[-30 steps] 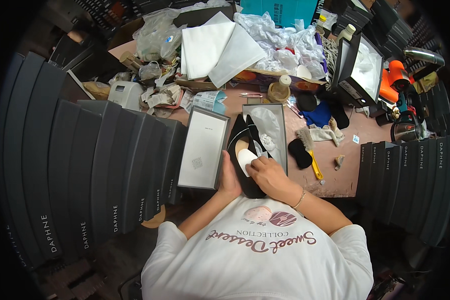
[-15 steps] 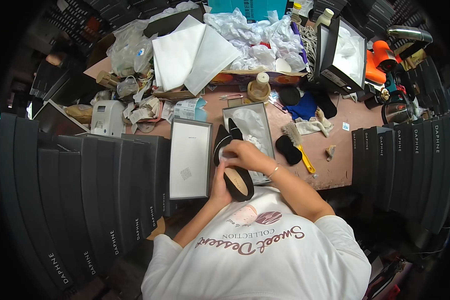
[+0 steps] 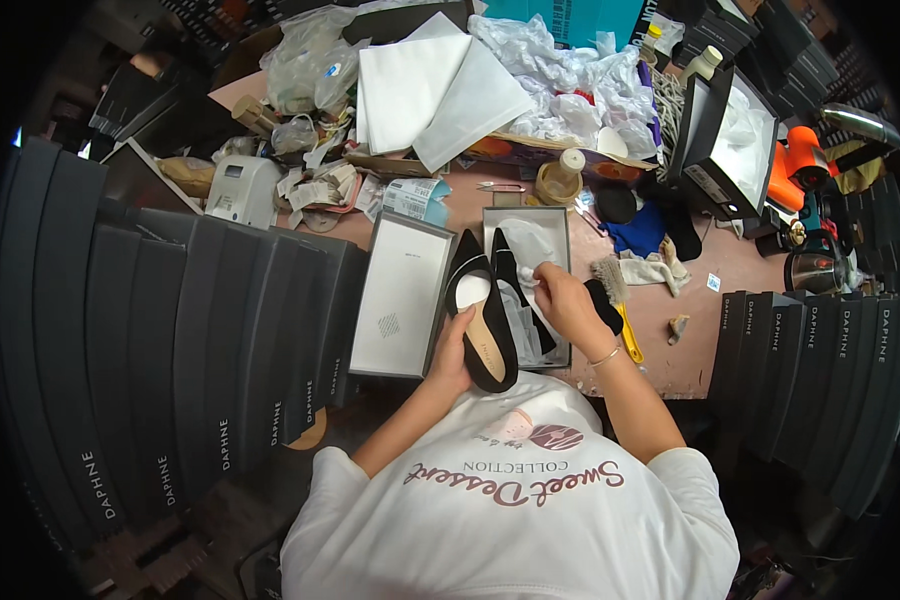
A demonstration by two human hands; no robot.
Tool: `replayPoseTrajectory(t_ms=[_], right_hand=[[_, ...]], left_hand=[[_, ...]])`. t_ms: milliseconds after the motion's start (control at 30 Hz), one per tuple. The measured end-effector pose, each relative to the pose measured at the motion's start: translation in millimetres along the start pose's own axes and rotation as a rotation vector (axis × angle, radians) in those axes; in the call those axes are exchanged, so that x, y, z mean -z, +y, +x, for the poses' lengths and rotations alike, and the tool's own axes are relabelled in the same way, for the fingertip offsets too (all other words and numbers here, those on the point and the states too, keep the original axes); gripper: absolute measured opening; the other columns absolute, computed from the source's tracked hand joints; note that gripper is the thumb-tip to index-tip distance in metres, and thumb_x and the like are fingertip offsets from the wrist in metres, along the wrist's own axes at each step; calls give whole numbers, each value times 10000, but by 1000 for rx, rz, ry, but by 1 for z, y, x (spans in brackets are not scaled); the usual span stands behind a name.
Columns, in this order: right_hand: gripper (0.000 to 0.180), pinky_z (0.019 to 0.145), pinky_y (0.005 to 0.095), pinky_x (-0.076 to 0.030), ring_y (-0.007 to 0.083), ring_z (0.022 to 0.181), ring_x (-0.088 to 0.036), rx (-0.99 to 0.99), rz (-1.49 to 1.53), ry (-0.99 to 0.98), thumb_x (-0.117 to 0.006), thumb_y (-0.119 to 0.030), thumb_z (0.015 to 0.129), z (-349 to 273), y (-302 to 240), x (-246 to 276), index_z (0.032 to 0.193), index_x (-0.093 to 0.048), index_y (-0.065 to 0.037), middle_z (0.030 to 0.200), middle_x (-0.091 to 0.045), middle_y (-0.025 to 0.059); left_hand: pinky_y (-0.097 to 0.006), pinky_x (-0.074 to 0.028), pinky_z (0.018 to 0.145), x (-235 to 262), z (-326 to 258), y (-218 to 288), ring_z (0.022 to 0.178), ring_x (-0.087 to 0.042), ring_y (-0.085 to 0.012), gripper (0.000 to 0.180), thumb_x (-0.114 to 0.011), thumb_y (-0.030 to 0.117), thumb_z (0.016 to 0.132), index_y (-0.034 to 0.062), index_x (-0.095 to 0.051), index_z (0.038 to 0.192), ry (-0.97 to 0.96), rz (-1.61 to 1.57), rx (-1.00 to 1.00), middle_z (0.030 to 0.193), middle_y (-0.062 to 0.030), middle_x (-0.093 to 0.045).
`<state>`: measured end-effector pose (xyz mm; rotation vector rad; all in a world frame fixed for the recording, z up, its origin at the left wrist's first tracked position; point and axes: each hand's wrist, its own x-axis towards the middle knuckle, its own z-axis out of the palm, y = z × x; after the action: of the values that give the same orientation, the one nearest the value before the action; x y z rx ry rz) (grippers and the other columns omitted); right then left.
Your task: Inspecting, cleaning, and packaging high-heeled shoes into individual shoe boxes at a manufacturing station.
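The left hand [image 3: 452, 358] grips one black pointed shoe [image 3: 490, 340] by its left side, sole down and toe away from the person, just over the gap between one box lid and one shoe box. A single white wad [image 3: 472, 289] sits in its toe end. The right hand [image 3: 568, 308] is over the shoe box [image 3: 526, 212], its thumb and fingers drawn together; whether anything is between them I cannot tell. Beneath it, in the box, lie a second black shoe [image 3: 507, 265] and crumpled white paper [image 3: 535, 245]. The one lid [image 3: 400, 290] rests left of the box, its pale inside facing up.

Right of the box on the worktop [image 3: 670, 370] are one brush [image 3: 627, 325] with a yellow handle, one black pad [image 3: 603, 306] beside it, one blue cloth [image 3: 635, 238] and one whitish cloth [image 3: 658, 271]. Behind the box stands one squat amber bottle [image 3: 560, 184] with a pale cap. Farther back are two white sheets [image 3: 413, 90], overlapping, and one more black box [image 3: 692, 165] filled with white paper. At least six dark boxes [image 3: 813, 370] stand in a row at the right, and at least six [image 3: 195, 340] at the left.
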<state>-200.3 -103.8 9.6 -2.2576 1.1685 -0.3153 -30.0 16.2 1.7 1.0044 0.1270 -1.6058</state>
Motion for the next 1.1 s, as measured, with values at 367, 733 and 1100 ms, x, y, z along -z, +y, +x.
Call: replayPoseTrajectory(t_ms=[367, 733, 1100], right_hand=[[545, 880, 413, -488, 411, 1074, -553, -64, 71, -27, -530, -71, 843, 23, 44, -45, 1367, -384, -40, 1274, -486, 282], [314, 597, 295, -447, 145, 635, -527, -53, 535, -18, -658, -230, 882, -6, -7, 7, 1078, -580, 3, 756, -586, 100], [399, 954, 402, -481, 365, 1077, -604, -1103, -666, -741, -702, -180, 766, -356, 172, 69, 1141, -647, -55, 1177, -614, 201]], left_hand=[[-346, -440, 959, -19, -21, -2, 1132, -525, -190, 474, -546, 162, 916, 93, -377, 1354, -68, 162, -134, 1242, -76, -519], [-316, -479, 902, -39, -29, -4, 1078, -547, -172, 495, -567, 97, 902, 85, -348, 1346, -131, 272, -227, 1200, -87, -519], [-318, -462, 919, -33, -11, -1, 1085, -537, -173, 507, -574, 92, 893, 72, -352, 1349, -134, 286, -231, 1217, -94, -515]])
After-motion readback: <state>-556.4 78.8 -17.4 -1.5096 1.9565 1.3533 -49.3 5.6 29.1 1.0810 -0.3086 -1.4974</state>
